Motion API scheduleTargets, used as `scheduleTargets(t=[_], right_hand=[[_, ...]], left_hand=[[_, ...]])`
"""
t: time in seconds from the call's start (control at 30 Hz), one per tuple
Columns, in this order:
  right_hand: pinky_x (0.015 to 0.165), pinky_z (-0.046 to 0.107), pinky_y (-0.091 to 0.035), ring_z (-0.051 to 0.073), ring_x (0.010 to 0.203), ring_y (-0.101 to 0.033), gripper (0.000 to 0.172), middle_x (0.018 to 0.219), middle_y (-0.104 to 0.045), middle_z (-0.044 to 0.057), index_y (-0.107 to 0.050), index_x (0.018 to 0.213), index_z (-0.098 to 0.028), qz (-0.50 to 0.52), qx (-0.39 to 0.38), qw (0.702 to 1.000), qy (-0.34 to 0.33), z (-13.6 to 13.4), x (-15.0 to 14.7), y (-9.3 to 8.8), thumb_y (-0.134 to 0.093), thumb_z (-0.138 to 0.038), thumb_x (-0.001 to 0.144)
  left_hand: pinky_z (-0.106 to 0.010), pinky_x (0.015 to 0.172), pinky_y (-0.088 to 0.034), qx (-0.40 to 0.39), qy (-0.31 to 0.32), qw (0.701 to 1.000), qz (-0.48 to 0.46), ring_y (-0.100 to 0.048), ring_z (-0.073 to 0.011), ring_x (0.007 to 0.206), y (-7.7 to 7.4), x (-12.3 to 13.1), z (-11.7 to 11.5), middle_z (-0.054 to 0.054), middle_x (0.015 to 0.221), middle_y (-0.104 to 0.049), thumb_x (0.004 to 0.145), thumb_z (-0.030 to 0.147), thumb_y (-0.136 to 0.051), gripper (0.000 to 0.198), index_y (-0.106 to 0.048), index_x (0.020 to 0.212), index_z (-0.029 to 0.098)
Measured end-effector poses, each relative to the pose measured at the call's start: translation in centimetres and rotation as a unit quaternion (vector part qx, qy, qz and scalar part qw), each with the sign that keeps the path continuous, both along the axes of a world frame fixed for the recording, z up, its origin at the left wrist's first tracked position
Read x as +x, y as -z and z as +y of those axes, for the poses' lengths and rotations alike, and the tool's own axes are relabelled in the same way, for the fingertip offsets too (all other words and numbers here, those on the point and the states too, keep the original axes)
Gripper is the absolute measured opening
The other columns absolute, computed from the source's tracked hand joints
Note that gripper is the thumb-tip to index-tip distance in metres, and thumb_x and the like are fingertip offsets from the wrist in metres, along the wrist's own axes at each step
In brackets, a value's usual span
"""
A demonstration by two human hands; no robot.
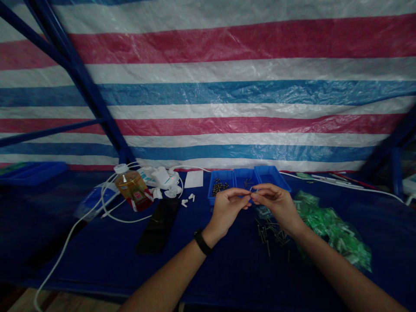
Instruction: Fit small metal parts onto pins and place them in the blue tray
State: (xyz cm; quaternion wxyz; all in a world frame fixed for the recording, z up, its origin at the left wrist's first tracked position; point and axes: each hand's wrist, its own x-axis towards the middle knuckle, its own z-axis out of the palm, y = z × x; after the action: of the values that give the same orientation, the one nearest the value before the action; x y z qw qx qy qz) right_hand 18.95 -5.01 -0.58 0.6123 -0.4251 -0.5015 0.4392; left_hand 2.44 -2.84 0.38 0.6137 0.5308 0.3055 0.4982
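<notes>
My left hand (228, 209) and my right hand (276, 203) meet above the blue table, fingertips pinched together on a tiny metal part (252, 191) that is too small to name. A black band sits on my left wrist. Just behind the hands stands a blue tray (270, 175) with three compartments; the left one holds small dark parts (219, 187). Below my right hand lies a scatter of thin metal pins (270, 234).
A clear bag of green pieces (328, 227) lies at the right. To the left are a bottle of amber liquid (132, 187), a dark phone (157, 225), white cables (107, 208), white earbuds and a white card (194, 179). A striped tarp hangs behind.
</notes>
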Motion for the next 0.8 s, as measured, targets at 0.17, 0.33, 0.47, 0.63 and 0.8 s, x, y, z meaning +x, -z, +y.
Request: scheduleTargets(t=[0.17, 0.33, 0.47, 0.63, 0.8], right_hand=[[0.068, 0.033, -0.057, 0.017, 0.064, -0.069, 0.030, 0.072, -0.075, 0.002, -0.074, 0.090, -0.024, 0.015, -0.005, 1.000, 0.023, -0.2, 0.0, -0.3, -0.087, -0.039, 0.069], [0.069, 0.029, -0.053, 0.015, 0.070, -0.066, 0.028, 0.075, -0.074, 0.001, -0.074, 0.078, -0.023, 0.084, -0.011, 0.995, 0.051, -0.4, -0.5, -0.6, -0.088, -0.044, 0.066], [0.068, 0.027, -0.047, 0.013, 0.068, -0.058, 0.030, 0.071, -0.069, -0.001, -0.073, 0.073, -0.023, 0.098, -0.007, 0.994, 0.049, -0.3, -1.1, -0.2, -0.090, -0.045, 0.063], [0.069, 0.029, -0.045, 0.015, 0.070, -0.057, 0.031, 0.071, -0.067, 0.000, -0.070, 0.072, -0.021, 0.057, -0.005, 0.998, 0.029, 0.0, -1.4, 0.6, -0.086, -0.047, 0.069], [0.064, 0.028, -0.043, 0.014, 0.063, -0.054, 0.036, 0.063, -0.062, -0.001, -0.067, 0.066, -0.019, 0.026, 0.005, 0.999, 0.026, -0.5, -1.5, -0.3, -0.084, -0.051, 0.070]], left_hand=[[-0.024, 0.061, -0.055, -0.007, -0.017, 1.000, 0.002, -0.070, -0.0141, 0.063, 0.0, -0.1, 0.3, -0.006, 0.083, -0.077, 0.067, 0.032, -0.088, 0.040, -0.073, 0.100, 0.016], [-0.025, 0.064, -0.056, -0.001, -0.006, 1.000, 0.009, -0.069, -0.0153, 0.066, 0.1, 0.1, 0.0, -0.008, 0.083, -0.077, 0.065, 0.037, -0.090, 0.035, -0.077, 0.087, 0.013], [-0.029, 0.065, -0.057, -0.018, 0.004, 1.000, -0.002, -0.070, -0.0176, 0.066, 0.1, 0.3, -0.4, -0.009, 0.082, -0.077, 0.062, 0.042, -0.091, 0.041, -0.077, 0.087, 0.012], [-0.028, 0.061, -0.057, -0.017, -0.009, 1.000, -0.008, -0.069, -0.0173, 0.063, 0.0, 0.4, -0.5, -0.009, 0.077, -0.075, 0.064, 0.047, -0.089, 0.043, -0.076, 0.086, 0.012], [-0.026, 0.060, -0.054, 0.007, -0.003, 1.000, -0.006, -0.067, -0.0156, 0.060, -0.6, 0.4, -0.8, -0.006, 0.072, -0.073, 0.068, 0.047, -0.087, 0.041, -0.074, 0.087, 0.012]])
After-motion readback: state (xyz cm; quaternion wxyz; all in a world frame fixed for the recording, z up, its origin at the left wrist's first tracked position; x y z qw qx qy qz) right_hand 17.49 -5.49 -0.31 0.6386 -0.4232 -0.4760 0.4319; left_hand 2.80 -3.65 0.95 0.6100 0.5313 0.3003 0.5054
